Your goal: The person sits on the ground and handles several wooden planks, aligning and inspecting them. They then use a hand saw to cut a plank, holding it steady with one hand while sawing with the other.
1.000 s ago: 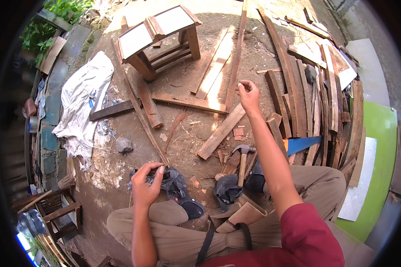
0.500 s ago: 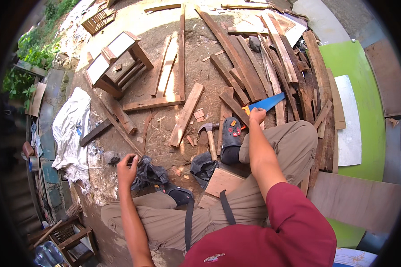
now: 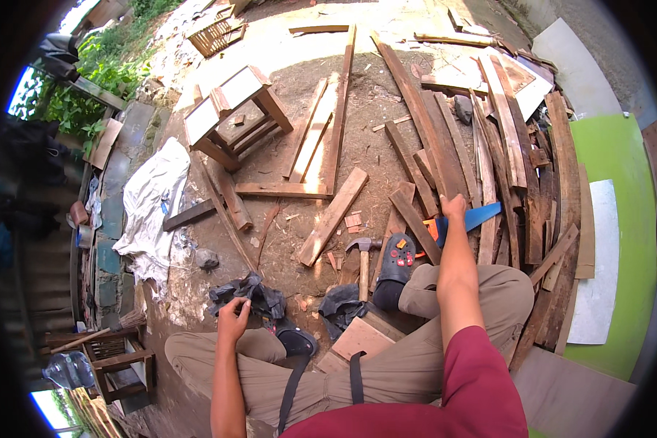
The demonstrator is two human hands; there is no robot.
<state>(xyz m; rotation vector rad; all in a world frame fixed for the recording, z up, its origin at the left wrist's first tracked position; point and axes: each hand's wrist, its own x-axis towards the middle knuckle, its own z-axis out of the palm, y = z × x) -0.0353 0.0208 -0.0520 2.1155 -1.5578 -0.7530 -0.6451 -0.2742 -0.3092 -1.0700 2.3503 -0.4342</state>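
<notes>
My right hand [image 3: 454, 207] reaches forward, its fingers closed around the near end of a long dark wooden plank [image 3: 416, 117] lying on the ground. Just beneath that hand lies a handsaw [image 3: 482, 214] with a blue blade and an orange handle, partly hidden by my wrist. My left hand [image 3: 233, 314] hovers by my left knee, fingers loosely bent and apart with nothing visible in them. Next to it is a crumpled black plastic bag [image 3: 263, 298]; whether they touch I cannot tell. A claw hammer [image 3: 363, 266] rests beside my right clog [image 3: 396, 259].
Loose planks [image 3: 504, 131] are heaped at the right, beside a green sheet [image 3: 613, 153]. Ahead on the left stands a small wooden frame with white panels [image 3: 237, 91]. White cloth [image 3: 153, 201] lies at the left. A short board [image 3: 361, 339] sits between my legs.
My right hand has moved forward from beside the saw onto the plank's end. My left hand has come closer to my knee and the black bag. The view has shifted left.
</notes>
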